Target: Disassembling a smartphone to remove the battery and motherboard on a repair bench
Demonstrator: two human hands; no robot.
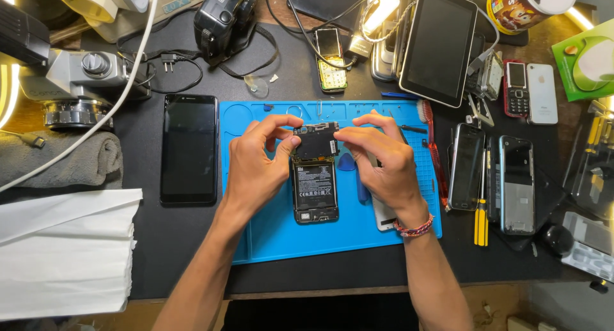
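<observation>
Left hand (256,161) pinching the upper left corner of the opened phone (314,174), thumb and forefinger closed on the black inner cover plate (315,141) at the phone's top end, remaining fingers curled loosely. Right hand (377,161) mirroring on the upper right corner, fingertips nipped on the same plate, beaded bracelet (414,228) sitting at the wrist. Lying back-off and screen-down near the middle of the blue repair mat (268,241), long axis pointing toward the mat's far edge, battery (314,185) exposed below the plate. Judging as light and thin; plate probably stiff plastic, snapping if bent, so gripping by its outer edges at both corners looking right, not by the centre. Battery likely soft-walled and puncture-prone, so keeping nails and tools off it. Exposed board under the plate seeming fragile, possibly with flex cables, not resolvable here. Blue pick (346,162) lying just beside the phone's right edge, partly under the right hand. Separate black phone (188,149) lying off the mat's left edge. Red-handled toothbrush (433,145) along the mat's right edge. Tablet (438,43) leaning beyond the mat's far right corner. Folded white cloth (64,248) at the tabletop's near left corner.
</observation>
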